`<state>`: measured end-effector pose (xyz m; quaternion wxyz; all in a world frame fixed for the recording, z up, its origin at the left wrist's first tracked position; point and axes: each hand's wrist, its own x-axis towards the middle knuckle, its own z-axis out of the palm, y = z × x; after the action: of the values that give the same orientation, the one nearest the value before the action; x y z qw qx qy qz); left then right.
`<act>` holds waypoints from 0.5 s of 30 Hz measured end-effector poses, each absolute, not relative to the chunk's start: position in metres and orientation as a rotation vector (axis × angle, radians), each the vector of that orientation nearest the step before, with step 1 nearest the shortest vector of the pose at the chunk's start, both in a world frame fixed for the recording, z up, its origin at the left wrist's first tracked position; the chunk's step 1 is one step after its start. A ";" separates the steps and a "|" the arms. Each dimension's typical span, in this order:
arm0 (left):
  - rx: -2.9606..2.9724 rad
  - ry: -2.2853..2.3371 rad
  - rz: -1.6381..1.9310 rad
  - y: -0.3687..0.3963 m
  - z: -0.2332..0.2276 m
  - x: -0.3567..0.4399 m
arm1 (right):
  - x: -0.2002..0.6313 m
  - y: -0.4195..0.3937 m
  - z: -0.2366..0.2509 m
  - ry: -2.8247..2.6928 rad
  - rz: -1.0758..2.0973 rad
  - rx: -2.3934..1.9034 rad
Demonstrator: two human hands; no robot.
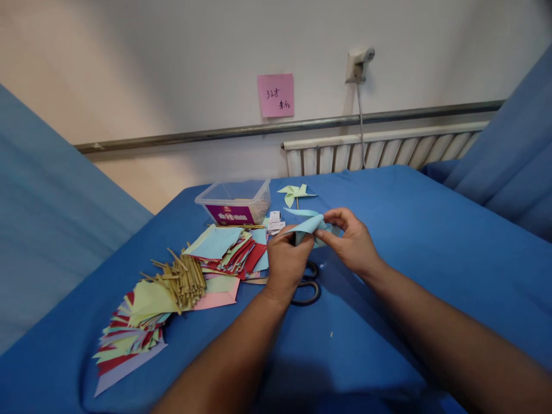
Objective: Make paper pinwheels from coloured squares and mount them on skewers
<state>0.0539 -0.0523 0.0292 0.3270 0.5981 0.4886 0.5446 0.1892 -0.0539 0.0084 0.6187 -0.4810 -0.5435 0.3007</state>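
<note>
Both hands are raised over the middle of the blue table, gripping one light-blue paper pinwheel (311,224) with curled blades. My left hand (285,261) pinches its near left side, fingers closed. From the right, my right hand (351,238) presses thumb and fingers together at its centre and edge; what lies between the fingertips is hidden. Beneath my left hand lie scissors with black handles (307,292), partly covered by that hand. Behind the hands is a finished-looking pale green pinwheel (294,194) on a thin stick.
Left of my hands are stacked coloured paper squares (218,242), a heap of thin sticks (185,282) and a fanned paper pile (133,333). A clear plastic box (263,202) with a purple label and small white boxes (275,223) stand behind. Blue curtains (52,230) hang on both sides.
</note>
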 end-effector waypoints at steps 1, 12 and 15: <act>1.558 1.283 1.424 -0.053 0.030 0.054 | 0.189 -0.053 0.008 -1.233 0.727 -1.081; 1.500 1.268 1.435 -0.057 0.034 0.056 | 0.195 -0.049 0.010 -1.271 0.981 -0.960; 1.505 1.269 1.431 -0.057 0.035 0.056 | 0.197 -0.049 0.007 -1.264 1.004 -0.962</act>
<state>0.0556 -0.0574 0.0353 0.3466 0.5799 0.4890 0.5517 0.1970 -0.0488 0.0075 0.5902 -0.4133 -0.5430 0.4313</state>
